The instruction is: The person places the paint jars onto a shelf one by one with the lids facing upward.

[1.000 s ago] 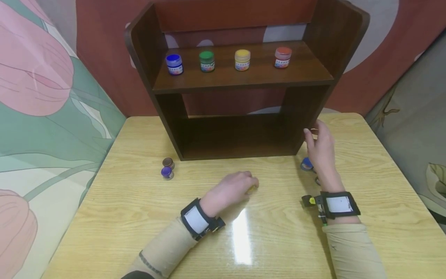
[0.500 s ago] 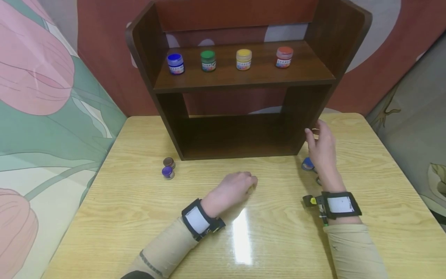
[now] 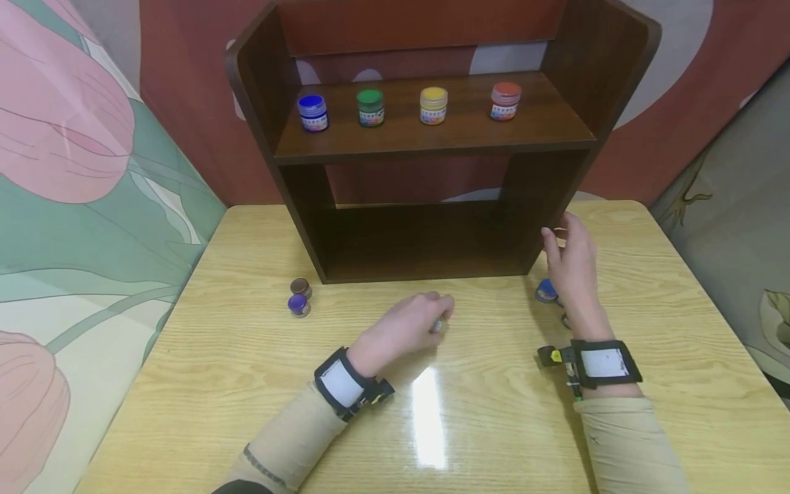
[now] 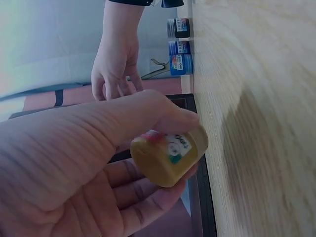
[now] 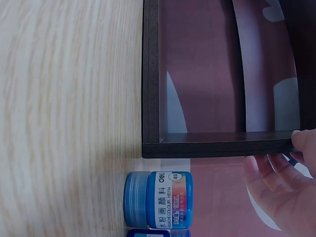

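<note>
My left hand (image 3: 404, 326) pinches a small yellow-ochre paint jar (image 4: 170, 153) between thumb and fingers, close over the middle of the table. In the left wrist view the jar is tilted, its lid end toward the tabletop; the head view shows only a sliver of its label. My right hand (image 3: 574, 264) touches the right side panel of the dark wooden shelf (image 3: 432, 145). Its thumb tip lies on the panel's front edge, and the loosely bent fingers (image 5: 269, 173) are along the outer face.
Blue (image 3: 313, 113), green (image 3: 371, 108), yellow (image 3: 433, 106) and red (image 3: 506, 102) paint jars stand on the upper board. Brown (image 3: 300, 288) and purple (image 3: 299, 306) jars sit on the table at left. A blue jar (image 5: 170, 200) and others are beside my right wrist.
My left hand has turned and lifted slightly, showing the label of the jar it holds. The right hand keeps its place at the shelf panel.
</note>
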{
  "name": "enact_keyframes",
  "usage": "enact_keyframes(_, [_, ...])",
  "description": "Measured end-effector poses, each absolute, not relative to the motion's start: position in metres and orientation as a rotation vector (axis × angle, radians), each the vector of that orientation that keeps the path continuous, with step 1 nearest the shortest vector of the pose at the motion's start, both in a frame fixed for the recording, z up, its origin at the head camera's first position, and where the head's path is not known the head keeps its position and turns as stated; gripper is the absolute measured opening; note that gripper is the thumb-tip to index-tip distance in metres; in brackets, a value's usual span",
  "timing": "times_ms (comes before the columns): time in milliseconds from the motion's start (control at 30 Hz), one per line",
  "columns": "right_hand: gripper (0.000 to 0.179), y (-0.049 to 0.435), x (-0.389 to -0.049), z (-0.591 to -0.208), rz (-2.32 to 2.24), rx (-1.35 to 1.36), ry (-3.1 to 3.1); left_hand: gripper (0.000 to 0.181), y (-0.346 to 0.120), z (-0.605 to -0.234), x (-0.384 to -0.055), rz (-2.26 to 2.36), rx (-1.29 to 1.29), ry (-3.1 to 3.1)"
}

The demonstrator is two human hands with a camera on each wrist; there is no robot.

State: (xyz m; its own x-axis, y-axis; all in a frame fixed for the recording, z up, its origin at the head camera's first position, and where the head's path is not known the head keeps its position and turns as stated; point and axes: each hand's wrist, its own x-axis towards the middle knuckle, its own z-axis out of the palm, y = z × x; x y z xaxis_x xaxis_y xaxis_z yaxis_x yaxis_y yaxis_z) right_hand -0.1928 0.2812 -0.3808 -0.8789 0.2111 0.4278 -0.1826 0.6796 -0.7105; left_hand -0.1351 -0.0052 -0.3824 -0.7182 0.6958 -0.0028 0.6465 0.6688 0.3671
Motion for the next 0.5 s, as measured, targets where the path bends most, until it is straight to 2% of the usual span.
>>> enact_keyframes(167, [0.039, 0.2813, -0.1936, -0.3808, 1.084, -0.021, -2.411, 0.032, -0.0059, -0.3826, -0.1369, 0.452, 1.174, 2.768])
enact_keyframes(367, [0.039, 0.2824, -0.1946, -0.3827, 1.069, -0.026, -2.42, 0.024, -0.0071, -0.3814, -0.1371, 0.519, 1.182, 2.774])
enact_keyframes(500, [0.04, 0.2825, -0.1945, -0.3837, 1.062, -0.024, -2.423, 0.026, -0.0079, -0.381, -0.1374, 0.563, 1.172, 2.775])
